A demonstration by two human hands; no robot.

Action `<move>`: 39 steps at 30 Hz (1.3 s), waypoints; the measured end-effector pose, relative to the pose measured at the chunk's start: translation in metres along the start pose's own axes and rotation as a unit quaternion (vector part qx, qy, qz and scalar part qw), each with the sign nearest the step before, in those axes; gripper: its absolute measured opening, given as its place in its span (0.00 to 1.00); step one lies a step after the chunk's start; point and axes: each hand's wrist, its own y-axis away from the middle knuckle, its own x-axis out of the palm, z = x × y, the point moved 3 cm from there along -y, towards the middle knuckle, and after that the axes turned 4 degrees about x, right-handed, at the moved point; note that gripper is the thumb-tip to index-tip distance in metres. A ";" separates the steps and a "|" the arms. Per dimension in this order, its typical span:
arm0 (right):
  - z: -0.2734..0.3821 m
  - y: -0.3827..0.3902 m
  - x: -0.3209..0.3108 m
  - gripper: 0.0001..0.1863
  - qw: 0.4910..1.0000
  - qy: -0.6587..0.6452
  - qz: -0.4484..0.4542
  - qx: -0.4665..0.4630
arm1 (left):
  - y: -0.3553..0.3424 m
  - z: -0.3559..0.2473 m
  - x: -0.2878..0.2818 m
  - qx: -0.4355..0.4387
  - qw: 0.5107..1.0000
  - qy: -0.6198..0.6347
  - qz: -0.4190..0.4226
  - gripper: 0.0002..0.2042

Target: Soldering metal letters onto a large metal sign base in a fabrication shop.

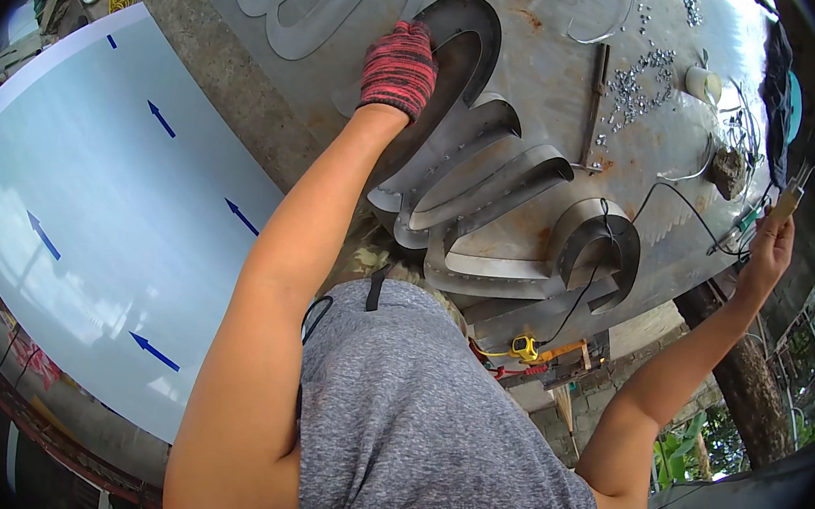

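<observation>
The curved metal shape [534,164] lies on the worktop [552,82], its upper rim in the closed fingers of the gloved left hand [401,67]. Rightward lie small metal bits [640,86]; beyond, the bare right hand [769,248] has fingers wrapped around a wooden-handled tool [786,201].

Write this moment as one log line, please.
left hand: gloved, on curved metal piece | right hand: bare, gripping wooden-handled tool | nearby: metal table, yellow tape measure, white sheet with blue arrows
</observation>
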 end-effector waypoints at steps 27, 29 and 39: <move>0.308 -0.036 0.271 0.11 0.651 0.448 0.226 -0.569 | 0.002 -0.002 0.009 0.003 0.999 -0.038 0.006 0.15; 0.312 -0.021 0.279 0.10 0.636 0.458 0.187 -0.592 | 0.001 -0.006 0.009 0.007 1.000 -0.027 0.015 0.15; 0.329 0.006 0.308 0.11 0.631 0.513 0.140 -0.564 | 0.003 -0.001 0.004 0.001 0.999 -0.033 0.017 0.15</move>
